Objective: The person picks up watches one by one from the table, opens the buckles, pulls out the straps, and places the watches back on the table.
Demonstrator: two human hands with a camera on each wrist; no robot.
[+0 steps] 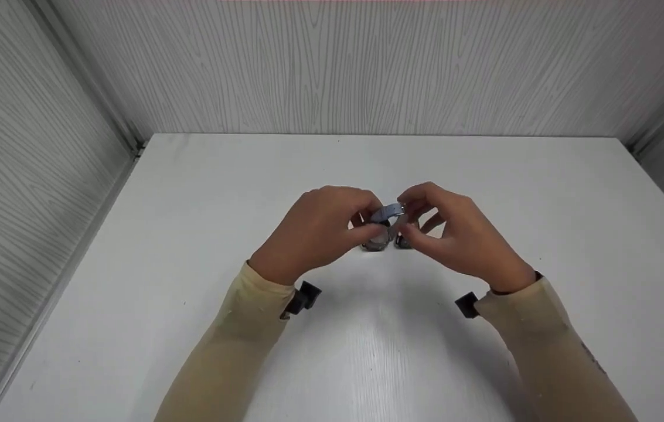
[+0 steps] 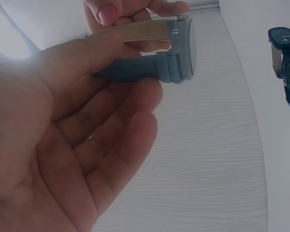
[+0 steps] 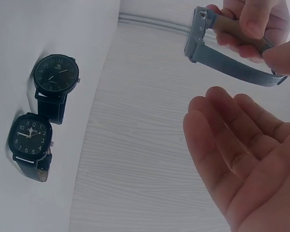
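Observation:
A wristwatch with a blue-grey strap (image 1: 391, 211) is held up between both hands. My left hand (image 1: 329, 225) grips its strap with thumb and curled fingers. In the left wrist view, the watch case (image 2: 185, 48) stands edge-on beyond those fingertips, and the strap's tan lining shows. My right hand (image 1: 455, 234) has thumb and forefinger at the buckle end, pinching it, while its other fingers spread loosely in the right wrist view. There the strap (image 3: 239, 67) bends in an open loop toward the right thumb (image 3: 283, 58).
Two black watches lie side by side on the white table (image 1: 220, 176): a round-dial one (image 3: 56, 73) and a rounded-square one (image 3: 30, 137). In the head view the hands partly cover them. Wood-grain panels (image 1: 332, 70) stand behind and at the sides.

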